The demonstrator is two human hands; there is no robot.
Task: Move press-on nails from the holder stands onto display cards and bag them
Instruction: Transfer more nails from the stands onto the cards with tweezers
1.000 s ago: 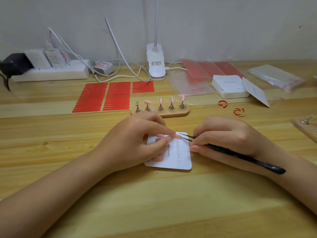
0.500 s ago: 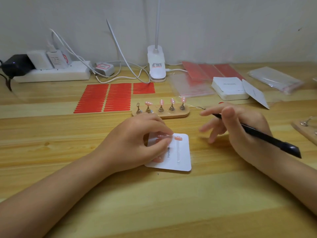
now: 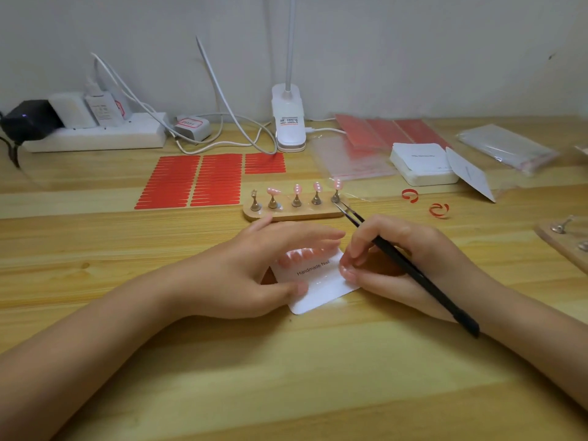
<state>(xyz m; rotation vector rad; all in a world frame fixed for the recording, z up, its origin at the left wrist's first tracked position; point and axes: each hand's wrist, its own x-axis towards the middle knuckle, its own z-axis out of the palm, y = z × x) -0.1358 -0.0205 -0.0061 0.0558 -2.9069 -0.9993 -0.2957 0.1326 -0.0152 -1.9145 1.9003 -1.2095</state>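
A white display card (image 3: 321, 286) printed "Handmade Nail" lies on the wooden table with several pink nails (image 3: 300, 255) stuck along its top edge. My left hand (image 3: 254, 265) arches over the card, thumb pressing its lower left part. My right hand (image 3: 394, 259) grips black tweezers (image 3: 410, 268) and its fingertips touch the card's right edge. The tweezer tips point at the rightmost post of the wooden holder stand (image 3: 294, 213), which carries several pink nails on metal posts; its leftmost post is bare.
Red adhesive strip sheets (image 3: 197, 183) lie behind the stand. A clip lamp (image 3: 288, 122), a power strip (image 3: 95, 135) and cables sit at the back. A stack of white cards (image 3: 421, 163), clear bags (image 3: 506, 148), two red peel curls (image 3: 439, 210) and another stand (image 3: 566, 237) lie right.
My right hand came back from the stand to the card's right edge. The card has turned anticlockwise under my left hand, whose fingers have lifted and spread over it.
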